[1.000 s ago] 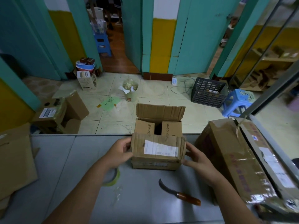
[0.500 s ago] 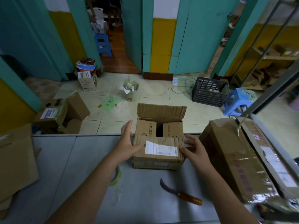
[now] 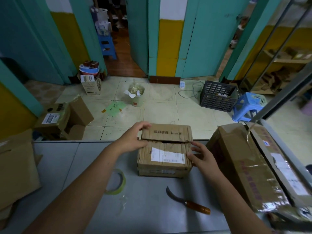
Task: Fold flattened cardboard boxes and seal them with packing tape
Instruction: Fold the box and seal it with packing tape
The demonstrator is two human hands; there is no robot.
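Observation:
A small worn cardboard box [image 3: 164, 150] with a white shipping label stands on the grey table [image 3: 67, 157] near its far edge. Both top flaps lie folded down and meet at a narrow seam. My left hand [image 3: 133, 137] rests against the box's left side, with its fingers reaching over the far flap's corner. My right hand [image 3: 200, 153] touches the box's right side with relaxed fingers. A roll of clear packing tape [image 3: 116, 181] lies flat on the table, left of the box and partly under my left forearm.
A curved knife with a wooden handle [image 3: 187, 200] lies in front of the box. A large taped carton [image 3: 253, 166] fills the table's right side. Flattened cardboard [image 3: 15, 166] sits at the left edge. On the floor beyond are an open carton [image 3: 64, 119], a bin, a crate and a stool.
The far flap, upright before, is now folded down over the box. My left hand moved up to that flap's corner; my right hand stayed at the right side.

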